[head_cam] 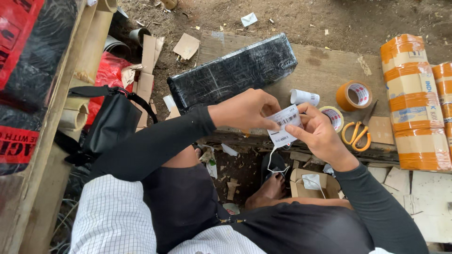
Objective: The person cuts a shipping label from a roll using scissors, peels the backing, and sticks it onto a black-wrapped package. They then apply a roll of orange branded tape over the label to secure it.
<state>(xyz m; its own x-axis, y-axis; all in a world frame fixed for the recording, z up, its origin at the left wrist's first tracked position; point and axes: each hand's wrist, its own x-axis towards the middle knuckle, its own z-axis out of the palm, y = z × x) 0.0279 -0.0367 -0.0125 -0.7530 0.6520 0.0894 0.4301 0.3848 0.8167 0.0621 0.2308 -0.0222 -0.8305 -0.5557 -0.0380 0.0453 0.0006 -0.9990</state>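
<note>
Left hand: the left hand comes in from the left in a black sleeve, fingers curled and pinched on the upper left edge of a white barcode label.
Right hand: the right hand meets it from the other side, thumb and fingers closed on the label's right edge, so both hands grip the one slip between them.
Label: small, white, printed with barcodes, held upright above the person's lap and in front of the wooden bench; a thin strip, perhaps backing paper, seems to trail down from its lower edge, though it is too fine to be sure.
Just beyond the hands: a small white paper roll lies on the bench, and a tape roll sits partly hidden behind the right hand's fingers.
Further right: a brown tape roll stands near orange-handled scissors, with a cardboard square just beside them.
Far right: a tall parcel bound in brown and orange tape.
Behind: a long black-wrapped package lies slantwise across the bench.
Left side: a black shoulder bag rests against a wooden frame.
Below: a small open cardboard box sits by the person's bare foot.
</note>
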